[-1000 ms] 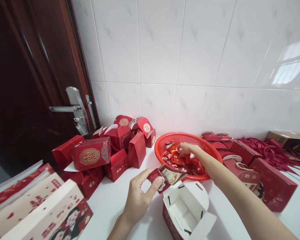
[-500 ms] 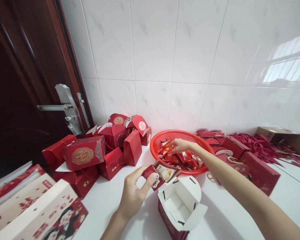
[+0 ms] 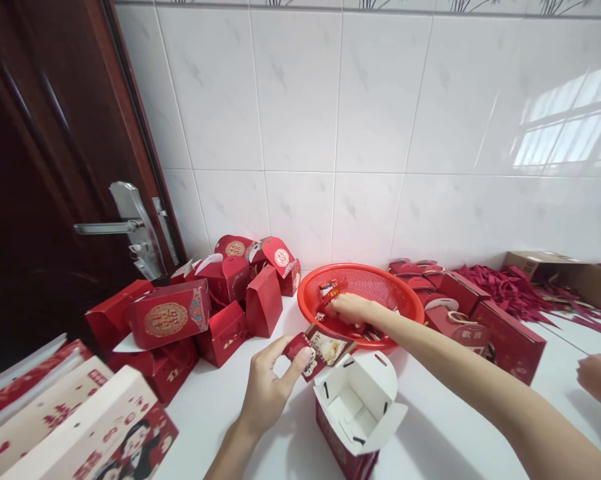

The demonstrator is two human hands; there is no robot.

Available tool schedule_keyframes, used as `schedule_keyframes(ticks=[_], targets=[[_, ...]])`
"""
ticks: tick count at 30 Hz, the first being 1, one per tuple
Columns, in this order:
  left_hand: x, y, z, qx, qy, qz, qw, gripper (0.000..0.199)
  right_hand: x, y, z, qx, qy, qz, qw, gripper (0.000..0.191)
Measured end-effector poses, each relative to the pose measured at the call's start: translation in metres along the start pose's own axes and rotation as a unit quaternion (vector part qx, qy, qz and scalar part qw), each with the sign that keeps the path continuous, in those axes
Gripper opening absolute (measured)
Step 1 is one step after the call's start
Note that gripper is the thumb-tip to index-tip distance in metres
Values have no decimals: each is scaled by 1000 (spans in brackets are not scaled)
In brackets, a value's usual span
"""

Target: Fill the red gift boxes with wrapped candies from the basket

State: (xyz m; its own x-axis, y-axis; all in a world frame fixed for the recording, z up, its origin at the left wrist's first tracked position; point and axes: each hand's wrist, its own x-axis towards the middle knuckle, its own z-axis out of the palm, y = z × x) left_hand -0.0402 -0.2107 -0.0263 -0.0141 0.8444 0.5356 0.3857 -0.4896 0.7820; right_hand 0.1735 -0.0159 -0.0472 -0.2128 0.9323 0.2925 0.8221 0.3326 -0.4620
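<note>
My left hand pinches small snack packets, dark red and beige with printed pictures, between thumb and fingers. Directly right of them stands a red gift box with its white inside showing and flaps up; its visible floor is bare. My right hand is down in a red plastic basket, fingers curled among small wrapped packets. Its fingertips are partly hidden, so what they grip cannot be made out.
Closed red gift boxes pile up at the left, beside larger cream boxes. More red boxes, dark red ribbons and a cardboard box lie right. Another person's hand shows at the right edge. A tiled wall rises behind.
My right hand has gone lower and slightly left in the basket, its fingers now more curled. The other person's hand has come into view at right. The view has tipped up slightly.
</note>
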Motion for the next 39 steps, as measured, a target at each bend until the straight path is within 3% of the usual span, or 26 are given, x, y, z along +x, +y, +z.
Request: schedule_keyframes(ticks=[2,8,15,19,22,30,39], targets=[[0,0,0,-1,5,3,1000,31,8,8,-12,-14,11,-24,1000,3],[0,2,0,1,2,8,1000,31,15,43,-50,-18,-18,-102,994,5],[0,3,1,1,-7,5,1000,30,1,55,-61,112,-40,-85,989,10],[-1,3,1,4,-13,-3,1000,31,-5,49,-62,167,-41,-81,982,7],[-2,1,1,10,-17,-6,1000,33,-8,41,-64,151,-68,-88,982,16],[-1,1,2,10,-19,-7,1000,32,-1,4,-64,20,-155,-94,983,10],[-1,3,0,12,-14,-2,1000,32,8,-32,-32,-162,-217,-90,958,22]])
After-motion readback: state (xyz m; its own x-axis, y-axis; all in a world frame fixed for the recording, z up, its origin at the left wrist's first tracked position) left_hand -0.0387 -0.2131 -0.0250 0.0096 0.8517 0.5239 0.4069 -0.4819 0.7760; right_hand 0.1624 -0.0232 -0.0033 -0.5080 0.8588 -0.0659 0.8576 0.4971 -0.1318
